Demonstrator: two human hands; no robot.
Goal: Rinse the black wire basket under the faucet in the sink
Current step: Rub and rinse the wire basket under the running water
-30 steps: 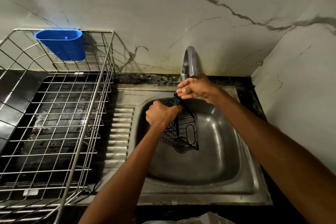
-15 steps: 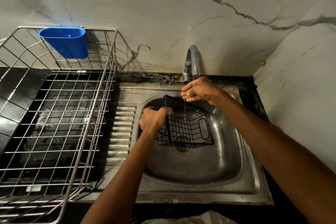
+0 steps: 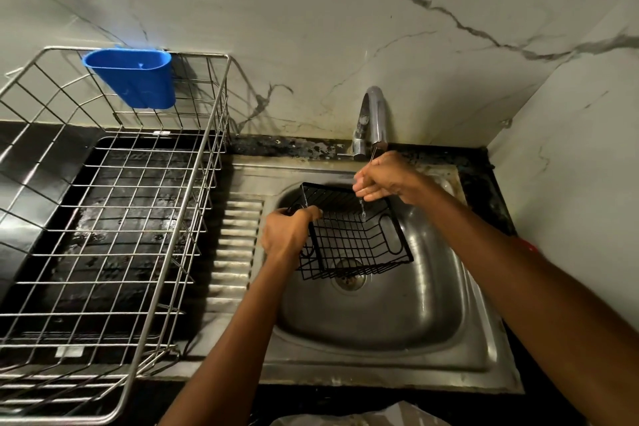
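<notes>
Black wire basket (image 3: pixel 356 235): tipped flatter than a second ago, over sink (image 3: pixel 397 322) drain. Gripped at near rim by left hand (image 3: pixel 288 233); right hand (image 3: pixel 385 176) pinching far rim under faucet (image 3: pixel 371 117). Trickle landing inside; rinse underway.

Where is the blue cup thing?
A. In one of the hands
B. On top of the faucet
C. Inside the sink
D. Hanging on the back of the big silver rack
D: the blue cup hangs on the back rim of the silver rack, left of the sink, away from both hands and the faucet.
</notes>
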